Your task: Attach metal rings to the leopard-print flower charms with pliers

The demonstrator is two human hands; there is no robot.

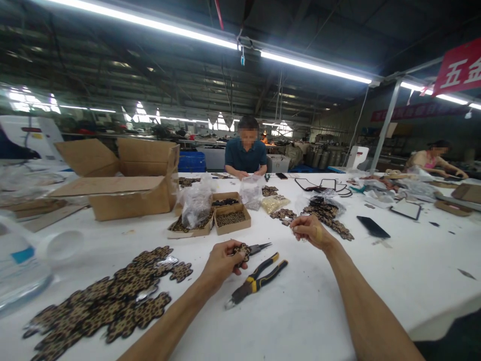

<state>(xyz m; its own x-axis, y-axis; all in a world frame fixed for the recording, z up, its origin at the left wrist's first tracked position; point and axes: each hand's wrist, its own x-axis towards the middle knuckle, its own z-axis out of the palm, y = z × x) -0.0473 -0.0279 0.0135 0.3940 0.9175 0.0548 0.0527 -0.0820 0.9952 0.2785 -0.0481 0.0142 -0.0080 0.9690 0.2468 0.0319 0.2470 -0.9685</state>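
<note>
My left hand (224, 261) is closed on a leopard-print flower-shaped patch (243, 253), held above the white table. A dark pointed tool (260, 247) shows just beyond that patch; its other end is hidden behind the hand. Below lie yellow-and-black pliers (257, 282), jaws toward me. Farther right, my right hand (310, 230) is pinched at the fingertips, with something small and shiny under them that I cannot make out. It is near a pile of leopard-print patches (326, 213). More such patches (108, 296) overlap in a long heap at the left.
Small boxes hold brass-coloured bits (232, 219) and dark parts (224, 202). An open carton (130, 203) stands at left, a clear plastic jug (22, 271) near the edge. A black phone (373, 227) lies right. A co-worker (246, 153) sits opposite.
</note>
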